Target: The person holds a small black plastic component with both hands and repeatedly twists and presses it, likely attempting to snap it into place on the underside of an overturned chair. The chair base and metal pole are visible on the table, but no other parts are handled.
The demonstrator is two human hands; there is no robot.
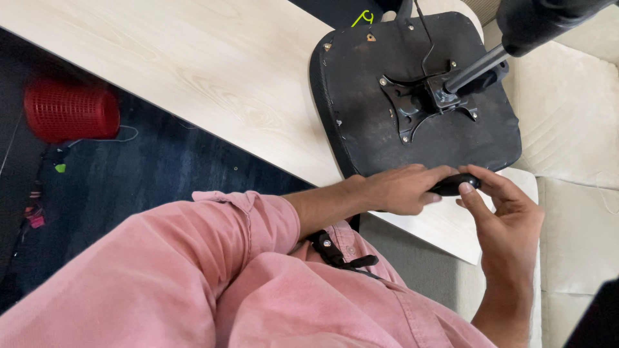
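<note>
**Both hands on a small black part at the edge of the upturned chair seat**

My left hand (403, 189) is curled around a small black object (454, 184), and the fingers are closed on it from above. My right hand (506, 216) meets it from the other side: the thumb and the first fingers pinch the rounded end of the same object. What this part is exactly, I cannot tell, because my fingers cover most of it. It sits just beside the near edge of the chair seat (361, 109), over the border of the table.

The chair seat lies upside down on the wooden table (193, 64), so its black underside looks up at me. In the middle there is a metal mounting plate (419, 103) with screws, and a black gas cylinder (477, 69) rises from it toward the upper right, where it goes into a dark, blurred part at the corner (probably the base, but it is out of focus). A thin black lever (427, 38) crosses the underside near the plate.

My pink sleeve (213, 258) fills the lower part of the view and hides the floor below me. The table is pale wood with light grain. To the left, on the dark blue carpet (161, 167), a red mesh basket (71, 109) lies. To the right is a cream sofa (574, 129).
</note>
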